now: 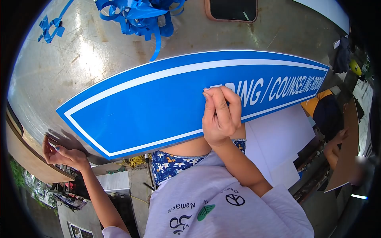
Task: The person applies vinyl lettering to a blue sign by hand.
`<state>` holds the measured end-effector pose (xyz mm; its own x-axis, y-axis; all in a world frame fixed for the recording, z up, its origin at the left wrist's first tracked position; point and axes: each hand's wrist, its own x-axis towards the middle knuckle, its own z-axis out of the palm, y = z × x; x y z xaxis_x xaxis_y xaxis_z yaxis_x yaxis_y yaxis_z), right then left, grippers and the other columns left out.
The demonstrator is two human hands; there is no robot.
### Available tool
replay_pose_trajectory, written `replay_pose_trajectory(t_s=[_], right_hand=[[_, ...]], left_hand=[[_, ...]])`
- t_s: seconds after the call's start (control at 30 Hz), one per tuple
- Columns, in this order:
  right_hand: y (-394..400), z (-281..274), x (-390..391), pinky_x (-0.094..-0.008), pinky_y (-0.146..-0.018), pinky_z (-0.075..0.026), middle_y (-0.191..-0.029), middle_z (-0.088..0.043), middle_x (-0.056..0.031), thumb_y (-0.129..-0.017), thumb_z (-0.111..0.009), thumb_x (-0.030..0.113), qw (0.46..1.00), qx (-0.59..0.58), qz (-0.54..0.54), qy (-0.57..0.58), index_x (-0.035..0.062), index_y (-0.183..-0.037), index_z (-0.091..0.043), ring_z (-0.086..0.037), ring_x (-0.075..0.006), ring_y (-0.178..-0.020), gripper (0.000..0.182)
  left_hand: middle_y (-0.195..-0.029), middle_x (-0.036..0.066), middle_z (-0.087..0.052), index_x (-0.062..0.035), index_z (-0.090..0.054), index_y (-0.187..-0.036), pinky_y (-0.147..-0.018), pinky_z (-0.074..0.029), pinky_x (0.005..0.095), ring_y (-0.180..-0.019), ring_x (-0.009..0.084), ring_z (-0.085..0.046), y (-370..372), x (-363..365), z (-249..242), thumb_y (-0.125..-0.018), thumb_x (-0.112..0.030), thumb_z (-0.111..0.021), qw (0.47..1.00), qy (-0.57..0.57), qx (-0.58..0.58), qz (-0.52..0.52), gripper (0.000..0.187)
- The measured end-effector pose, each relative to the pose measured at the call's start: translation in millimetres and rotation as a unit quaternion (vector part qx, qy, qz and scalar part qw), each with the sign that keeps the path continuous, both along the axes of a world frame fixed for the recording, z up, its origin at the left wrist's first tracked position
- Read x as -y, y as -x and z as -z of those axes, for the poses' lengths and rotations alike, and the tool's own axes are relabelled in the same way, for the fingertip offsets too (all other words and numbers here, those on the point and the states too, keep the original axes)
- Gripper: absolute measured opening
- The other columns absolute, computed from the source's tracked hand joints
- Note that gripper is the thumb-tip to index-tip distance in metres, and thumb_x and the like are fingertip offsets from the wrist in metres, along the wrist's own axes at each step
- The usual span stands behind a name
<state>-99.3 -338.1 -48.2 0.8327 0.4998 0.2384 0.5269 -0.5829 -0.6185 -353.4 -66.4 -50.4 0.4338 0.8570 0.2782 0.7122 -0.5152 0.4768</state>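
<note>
Peeling vinyl off one blue sign [158,99] lying on the metal worktop [79,59].
The right hand [220,115] pinches with clenched fingers at the lettering mid-sign; best to lift low and slow so letters stay down. The left hand [63,154] rests at the worktop's edge, fingers loosely curled, grasping nothing. Two heaps of blue scraps [139,16] lie beyond.

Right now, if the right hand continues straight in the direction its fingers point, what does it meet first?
The right hand already touches the blue sign; further on, probably its upper white stripe.
</note>
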Motion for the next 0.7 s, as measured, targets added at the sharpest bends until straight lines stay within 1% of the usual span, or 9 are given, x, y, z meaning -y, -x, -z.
replay_pose_trajectory(t_s=[0.13,0.2,0.33,0.4,0.43,0.5,0.7], right_hand=[[-1.0,-0.5,0.1,-0.0264,-0.055,-0.045,-0.087,-0.06,-0.0062,-0.069,-0.078,-0.003,1.0,-0.011,0.001,0.013,-0.0007,-0.093,-0.07,-0.056,-0.0175,-0.069,0.025],[-3.6,-1.2,-0.2,-0.0254,-0.055,-0.044,-0.086,-0.06,-0.0053,-0.069,-0.078,-0.001,0.998,0.032,-0.042,0.026,0.0009,-0.092,-0.07,-0.056,-0.0172,-0.069,0.025],[-0.3,-3.9,4.4,-0.0256,-0.054,-0.045,-0.084,-0.06,-0.0045,-0.068,-0.079,-0.001,0.999,0.013,-0.039,0.008,0.0031,-0.093,-0.071,-0.056,-0.0171,-0.069,0.026],[1.8,-4.2,5.5,-0.0259,-0.054,-0.045,-0.083,-0.06,-0.0041,-0.068,-0.079,-0.001,0.999,-0.012,-0.011,-0.027,0.0045,-0.096,-0.072,-0.056,-0.0167,-0.068,0.029],[2.0,-3.4,5.5,-0.0259,-0.054,-0.045,-0.083,-0.06,-0.0041,-0.068,-0.079,-0.001,0.999,-0.013,-0.013,-0.028,0.0045,-0.096,-0.072,-0.056,-0.0167,-0.068,0.029],[2.2,-1.7,5.6,-0.0258,-0.054,-0.046,-0.083,-0.06,-0.0039,-0.069,-0.079,-0.002,0.999,-0.009,-0.007,-0.035,0.0051,-0.098,-0.073,-0.057,-0.0158,-0.068,0.031],[2.4,0.4,5.6,-0.0247,-0.053,-0.046,-0.084,-0.062,-0.0043,-0.069,-0.079,-0.002,1.0,-0.005,0.001,-0.028,0.0044,-0.097,-0.073,-0.057,-0.0152,-0.068,0.03]], left_hand=[[-0.121,0.02,-0.045,0.0059,-0.034,-0.119,-0.105,-0.035,0.0438,-0.114,0.0297,-0.048,-2.8,1.7,-1.6,-0.095,-0.049,-0.047,1.0,0.009,0.007,0.007,0.061],[-0.121,0.02,-0.045,0.0064,-0.034,-0.119,-0.104,-0.035,0.0431,-0.115,0.029,-0.048,-5.8,3.9,-2.1,-0.095,-0.049,-0.047,1.0,0.017,0.007,-0.009,0.062],[-0.121,0.019,-0.044,0.0068,-0.034,-0.119,-0.104,-0.035,0.0427,-0.115,0.0283,-0.047,-5.9,3.4,-2.6,-0.095,-0.049,-0.047,1.0,0.019,0.002,-0.01,0.062],[-0.121,0.02,-0.045,0.007,-0.033,-0.119,-0.104,-0.035,0.0426,-0.115,0.0282,-0.047,-6.5,3.9,-1.5,-0.095,-0.05,-0.047,1.0,0.018,0.012,-0.005,0.063],[-0.121,0.02,-0.045,0.007,-0.033,-0.119,-0.104,-0.035,0.0426,-0.115,0.0282,-0.047,-6.0,3.4,-1.0,-0.095,-0.05,-0.047,1.0,0.017,0.011,-0.006,0.063],[-0.12,0.021,-0.046,0.0077,-0.033,-0.121,-0.102,-0.038,0.0417,-0.113,0.0292,-0.049,-4.7,2.8,-0.4,-0.095,-0.05,-0.044,1.0,0.011,0.003,-0.005,0.064],[-0.12,0.02,-0.045,0.0074,-0.034,-0.12,-0.102,-0.039,0.0413,-0.113,0.0288,-0.049,-5.5,3.6,-4.3,-0.096,-0.05,-0.044,1.0,0.007,-0.01,0.01,0.063]])
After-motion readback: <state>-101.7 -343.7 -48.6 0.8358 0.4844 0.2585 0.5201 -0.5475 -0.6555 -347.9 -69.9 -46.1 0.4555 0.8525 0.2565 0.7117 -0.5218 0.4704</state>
